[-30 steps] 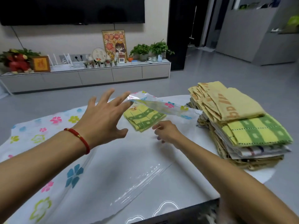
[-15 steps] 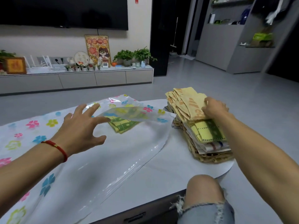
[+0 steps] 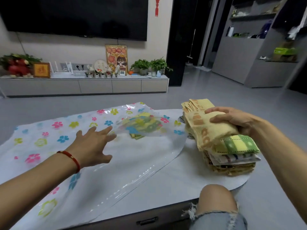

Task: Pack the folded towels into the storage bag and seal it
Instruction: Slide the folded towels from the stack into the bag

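A clear storage bag printed with coloured flowers lies flat across the white table. One green-and-yellow checked towel shows through the bag's upper flap near its mouth. My left hand hovers over the bag with fingers spread, fingertips at the flap's edge. A stack of folded towels stands on the table's right side. My right hand grips the yellow towel with orange lettering on top of that stack.
My knee in torn jeans is at the table's near edge. Beyond the table is grey floor, then a low TV cabinet with plants and ornaments. Grey shelving stands at the right.
My right hand left the bag's mouth, went right to the stack and closed on the top yellow towel. The bag's flap dropped over the green towel. My left hand lowered toward the bag.
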Demonstrator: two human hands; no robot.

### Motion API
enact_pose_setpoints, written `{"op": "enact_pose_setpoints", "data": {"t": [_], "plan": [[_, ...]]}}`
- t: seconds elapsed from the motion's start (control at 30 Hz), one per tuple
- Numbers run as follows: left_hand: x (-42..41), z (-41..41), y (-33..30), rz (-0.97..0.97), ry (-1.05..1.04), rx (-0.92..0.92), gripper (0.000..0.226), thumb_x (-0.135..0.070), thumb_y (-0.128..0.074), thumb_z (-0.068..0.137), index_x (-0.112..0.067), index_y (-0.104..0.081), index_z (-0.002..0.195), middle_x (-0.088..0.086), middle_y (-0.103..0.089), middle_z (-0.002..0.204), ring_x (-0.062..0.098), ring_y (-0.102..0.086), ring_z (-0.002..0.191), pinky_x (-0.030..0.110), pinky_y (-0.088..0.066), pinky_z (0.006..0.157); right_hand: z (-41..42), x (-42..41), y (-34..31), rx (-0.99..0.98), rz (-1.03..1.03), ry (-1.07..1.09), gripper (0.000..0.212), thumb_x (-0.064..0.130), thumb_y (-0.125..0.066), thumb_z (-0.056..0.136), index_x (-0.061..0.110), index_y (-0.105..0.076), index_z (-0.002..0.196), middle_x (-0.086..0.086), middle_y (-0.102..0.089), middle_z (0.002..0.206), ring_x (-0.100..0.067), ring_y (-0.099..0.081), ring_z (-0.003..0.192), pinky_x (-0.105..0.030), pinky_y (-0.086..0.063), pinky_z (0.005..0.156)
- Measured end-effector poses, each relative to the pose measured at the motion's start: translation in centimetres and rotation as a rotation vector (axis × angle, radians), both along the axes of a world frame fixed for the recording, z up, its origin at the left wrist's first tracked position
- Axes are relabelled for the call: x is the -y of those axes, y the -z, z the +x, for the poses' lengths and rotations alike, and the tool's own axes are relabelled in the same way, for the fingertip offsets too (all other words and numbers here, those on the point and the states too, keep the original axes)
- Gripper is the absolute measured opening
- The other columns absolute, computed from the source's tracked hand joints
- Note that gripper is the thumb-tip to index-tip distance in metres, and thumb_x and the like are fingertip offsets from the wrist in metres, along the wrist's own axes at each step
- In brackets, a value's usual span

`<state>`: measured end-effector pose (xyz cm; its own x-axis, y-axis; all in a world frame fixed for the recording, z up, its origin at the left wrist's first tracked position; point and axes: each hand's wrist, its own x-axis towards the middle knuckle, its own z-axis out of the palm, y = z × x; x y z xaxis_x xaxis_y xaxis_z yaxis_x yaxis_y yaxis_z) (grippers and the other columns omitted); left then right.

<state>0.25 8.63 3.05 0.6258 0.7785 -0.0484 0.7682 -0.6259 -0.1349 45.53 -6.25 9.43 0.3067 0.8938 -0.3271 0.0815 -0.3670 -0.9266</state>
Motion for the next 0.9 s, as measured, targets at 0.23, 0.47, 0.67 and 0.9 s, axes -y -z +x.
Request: {"op": "enact_pose_setpoints", "data": {"t": [0.23,0.47,0.67,0.9], "plan": [[-1.3,-0.1,-4.3,0.015,0.077,0.063,0.093,-0.058,-0.066,0.077,-0.041,-0.015,0.153,-0.023,-0.009,0.161,0.036,-0.005,0.149,0.07,-0.023,0.109,-11.9,0.2,3.9,-0.1,-0.023,-0.482,0.05,0.012,-0.079,0.086,0.024,-0.068,0.133,-0.01,-0.07,0.135,-0.032,-0.07,0.113,-0.039,-0.061,0.087],[-2.9,-0.8,-6.9,-0.158,0.104,0.207,0.086,-0.047,-0.062,0.082,-0.042,-0.013,0.153,-0.025,0.001,0.161,0.032,0.003,0.15,0.066,-0.018,0.114,-26.1,-11.9,10.4,-0.436,0.251,-0.123,0.041,-0.003,-0.061,0.09,0.02,-0.073,0.122,-0.015,-0.075,0.121,-0.026,-0.073,0.096,-0.038,-0.061,0.078],[-2.0,-1.7,-6.0,-0.185,0.094,0.259,0.079,-0.041,-0.059,0.089,-0.039,-0.014,0.154,-0.026,0.002,0.16,0.027,0.005,0.151,0.059,-0.014,0.119,-33.5,-16.4,19.2,-0.25,-0.023,0.091,0.044,0.0,-0.053,0.095,0.021,-0.062,0.133,-0.014,-0.069,0.116,-0.025,-0.067,0.087,-0.029,-0.058,0.059],[-0.8,-2.1,-5.0,-0.233,0.116,0.29,0.068,-0.042,-0.052,0.093,-0.043,-0.018,0.153,-0.034,0.002,0.157,0.02,0.008,0.15,0.062,-0.018,0.116,-37.1,-21.4,20.1,-0.104,0.169,0.152,0.039,0.011,-0.06,0.1,0.01,-0.058,0.139,-0.011,-0.065,0.137,-0.029,-0.063,0.123,-0.034,-0.053,0.099]]}}
